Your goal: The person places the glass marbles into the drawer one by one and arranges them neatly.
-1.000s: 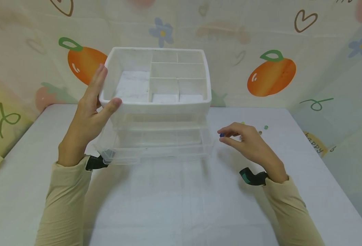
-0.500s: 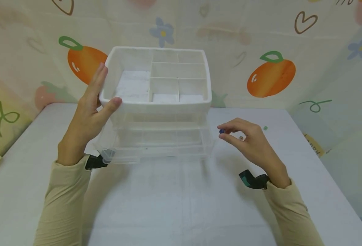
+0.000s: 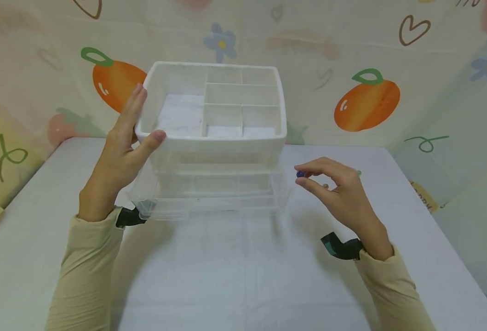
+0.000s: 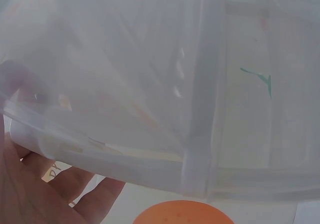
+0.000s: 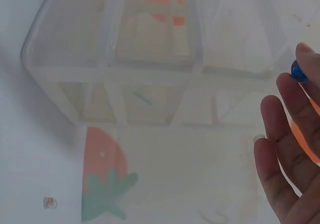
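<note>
A white plastic storage box (image 3: 222,145) stands at the middle back of the table, its top divided into compartments. Below the top, a see-through drawer (image 3: 231,205) juts out toward me. My left hand (image 3: 117,158) grips the box's left end, thumb over the front rim and fingers along the side; part of this hand (image 4: 55,194) shows beneath clear plastic in the left wrist view. Right of the box, my right hand (image 3: 338,193) pinches a small blue marble (image 3: 300,174) between thumb and index finger. That blue marble (image 5: 298,71) appears at the right wrist view's edge.
On the table beyond my right hand lie a clear marble (image 3: 325,186), seen between the fingers, and a green marble (image 3: 358,173), partly covered by the hand. A fruit-patterned cloth (image 3: 309,87) hangs behind the white-covered table (image 3: 226,276).
My right hand has risen slightly with the blue marble, and its knuckles now cover more of the marbles behind it. The left hand keeps its hold on the box.
</note>
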Demonstrator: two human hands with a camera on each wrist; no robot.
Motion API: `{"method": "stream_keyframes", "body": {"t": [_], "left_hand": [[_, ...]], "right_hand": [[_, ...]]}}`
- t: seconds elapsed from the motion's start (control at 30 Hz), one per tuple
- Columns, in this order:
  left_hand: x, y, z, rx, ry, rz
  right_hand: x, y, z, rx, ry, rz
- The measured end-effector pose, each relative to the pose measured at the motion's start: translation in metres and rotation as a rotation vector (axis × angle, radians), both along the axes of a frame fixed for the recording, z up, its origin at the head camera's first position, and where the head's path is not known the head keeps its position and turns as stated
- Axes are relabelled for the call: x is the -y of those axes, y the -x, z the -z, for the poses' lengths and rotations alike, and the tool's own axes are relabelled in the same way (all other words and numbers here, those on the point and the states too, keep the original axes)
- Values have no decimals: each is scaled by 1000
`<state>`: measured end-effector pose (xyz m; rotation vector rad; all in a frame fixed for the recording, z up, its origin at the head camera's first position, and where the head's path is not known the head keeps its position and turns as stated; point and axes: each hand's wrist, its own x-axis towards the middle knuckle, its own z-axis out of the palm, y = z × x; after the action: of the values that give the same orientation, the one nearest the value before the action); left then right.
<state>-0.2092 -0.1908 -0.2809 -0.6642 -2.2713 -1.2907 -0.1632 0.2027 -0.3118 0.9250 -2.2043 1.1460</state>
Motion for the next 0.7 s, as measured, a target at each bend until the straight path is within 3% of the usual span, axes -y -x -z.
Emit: {"method": "stream_keyframes", "body": {"t": [0.3,0.7], "left_hand": [[1,0,1,-10,10,1],[0,1,0,-4,-4,6]], "right_hand": [[3,-5,-8,-67,6,4],[15,-7,-21,-117,-7,-51]]}}
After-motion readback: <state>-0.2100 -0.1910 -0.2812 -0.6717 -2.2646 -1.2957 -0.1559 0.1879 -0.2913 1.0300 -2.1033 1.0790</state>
